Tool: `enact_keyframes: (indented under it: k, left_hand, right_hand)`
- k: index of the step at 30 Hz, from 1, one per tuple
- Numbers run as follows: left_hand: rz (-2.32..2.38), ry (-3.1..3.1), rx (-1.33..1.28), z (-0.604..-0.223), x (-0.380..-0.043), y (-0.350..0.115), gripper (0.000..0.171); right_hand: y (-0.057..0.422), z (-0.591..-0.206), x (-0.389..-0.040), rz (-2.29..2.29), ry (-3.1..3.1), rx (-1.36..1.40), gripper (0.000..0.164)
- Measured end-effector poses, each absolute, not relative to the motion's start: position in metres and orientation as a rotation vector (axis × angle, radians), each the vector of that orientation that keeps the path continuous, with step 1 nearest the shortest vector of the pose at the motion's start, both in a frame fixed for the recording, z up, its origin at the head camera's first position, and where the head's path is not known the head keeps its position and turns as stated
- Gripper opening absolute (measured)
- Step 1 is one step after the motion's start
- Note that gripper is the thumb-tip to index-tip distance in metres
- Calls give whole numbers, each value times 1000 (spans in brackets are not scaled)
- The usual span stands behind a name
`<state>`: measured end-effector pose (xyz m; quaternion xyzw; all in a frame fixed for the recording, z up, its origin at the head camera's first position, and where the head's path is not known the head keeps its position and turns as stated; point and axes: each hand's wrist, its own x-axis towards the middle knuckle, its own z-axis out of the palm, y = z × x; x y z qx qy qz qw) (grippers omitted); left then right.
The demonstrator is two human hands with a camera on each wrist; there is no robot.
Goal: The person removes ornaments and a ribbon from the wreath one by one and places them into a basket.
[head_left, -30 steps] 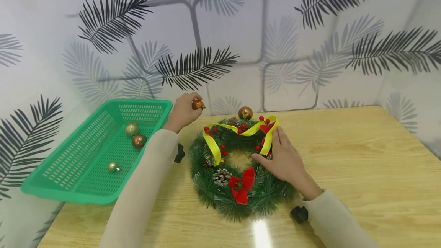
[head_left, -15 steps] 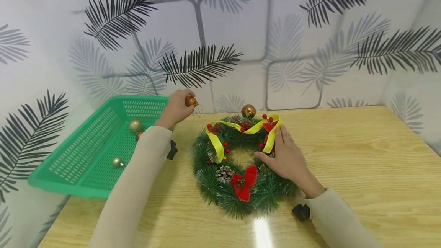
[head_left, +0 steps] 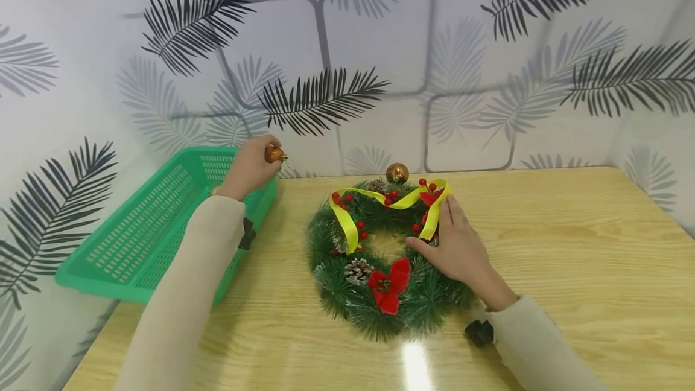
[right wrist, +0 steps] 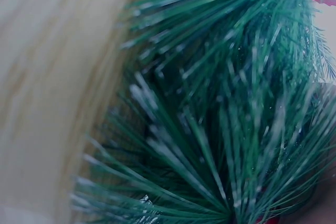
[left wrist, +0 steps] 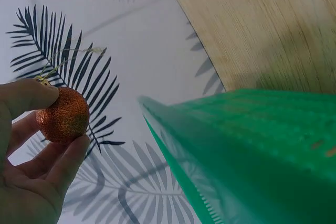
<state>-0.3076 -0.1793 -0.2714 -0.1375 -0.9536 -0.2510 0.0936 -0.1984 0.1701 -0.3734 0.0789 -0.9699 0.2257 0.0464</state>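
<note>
My left hand [head_left: 248, 169] pinches a small copper-orange glitter bauble [head_left: 275, 154] between thumb and fingers, above the far right end of the green basket [head_left: 125, 240]. In the left wrist view the same bauble [left wrist: 64, 115] shows a gold cap and thin hanging thread. My right hand [head_left: 460, 251] rests with extended fingers on the right side of the pine wreath [head_left: 374, 318], next to a yellow ribbon [head_left: 346, 227]. A red fabric flower [head_left: 390, 285], pinecone [head_left: 358, 271] and red berries decorate the wreath. A shiny copper bauble [head_left: 397, 173] sits at its far edge.
The wooden table [head_left: 570, 270] meets a leaf-patterned wall [head_left: 374, 35] at the back. My left arm hides much of the basket's inside; a sliver of a gold bauble [head_left: 215, 189] shows there. Wreath needles [right wrist: 220, 98] fill most of the right wrist view.
My left hand has moved left with the bauble, from beside the basket's far right corner to over the basket. My right hand stays on the wreath. The head view has shifted slightly.
</note>
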Motion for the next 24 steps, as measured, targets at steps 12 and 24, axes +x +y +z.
enact_keyframes:
  k: [12, 24]
  left_hand:
    - [-775, -2811, -340, -260, -297, -202, 35]
    - [-666, -2829, -300, -251, -287, -229, 37]
  right_hand:
    - [169, -371, -197, 695, -2962, 249, 103]
    - [169, -372, -199, 677, -2958, 273, 104]
